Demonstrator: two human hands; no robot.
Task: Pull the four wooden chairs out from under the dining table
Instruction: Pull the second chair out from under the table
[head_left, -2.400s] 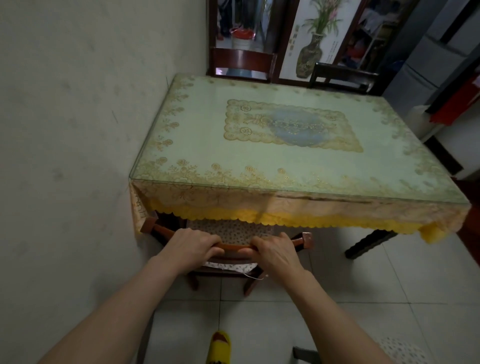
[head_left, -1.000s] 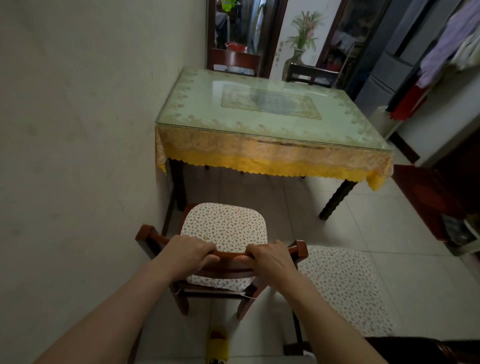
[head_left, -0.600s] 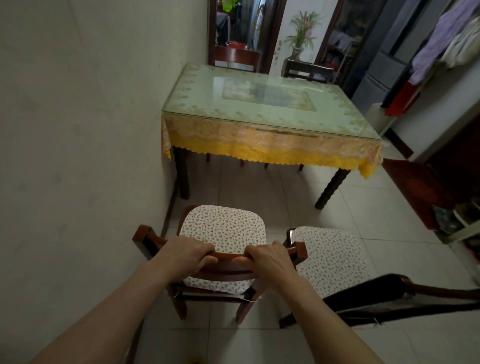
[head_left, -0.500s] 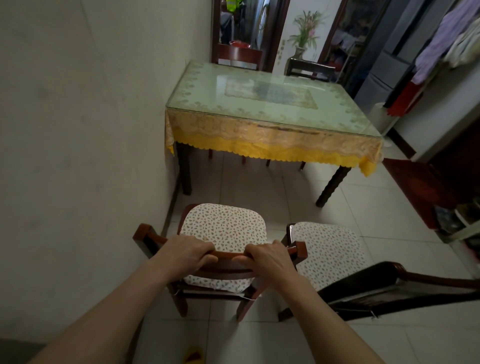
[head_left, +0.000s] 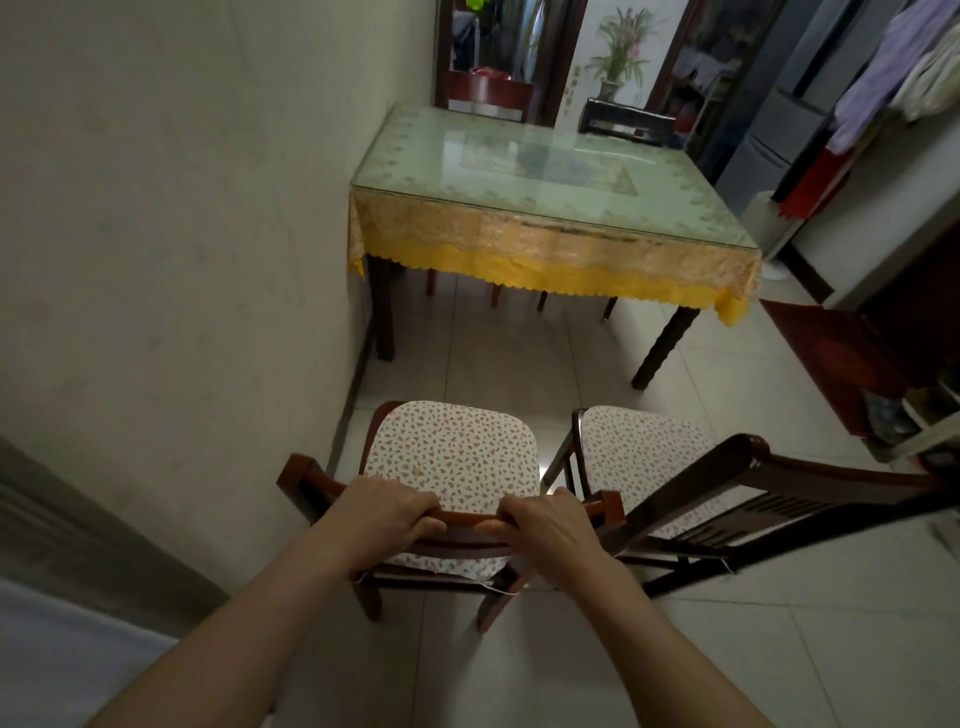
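My left hand (head_left: 387, 512) and my right hand (head_left: 550, 527) both grip the top rail of a reddish wooden chair (head_left: 452, 457) with a flowered seat cushion. This chair stands well back from the dining table (head_left: 545, 208), close to the left wall. A darker wooden chair (head_left: 748, 483) with the same cushion stands right beside it, also clear of the table. At the table's far side, a red-brown chair (head_left: 491, 96) and a dark chair (head_left: 626, 122) remain tucked in, only their backrests and legs showing.
The wall (head_left: 182, 234) runs close along the left. A yellow lace cloth under glass covers the table. A grey fridge (head_left: 769, 135), hanging clothes (head_left: 883, 88) and a dark red mat (head_left: 831, 353) fill the right side. Tiled floor (head_left: 519, 353) lies open between chairs and table.
I have dragged the reddish chair from under the table back along the wall. The view backed away, and the dark chair beside it came into sight at the right.
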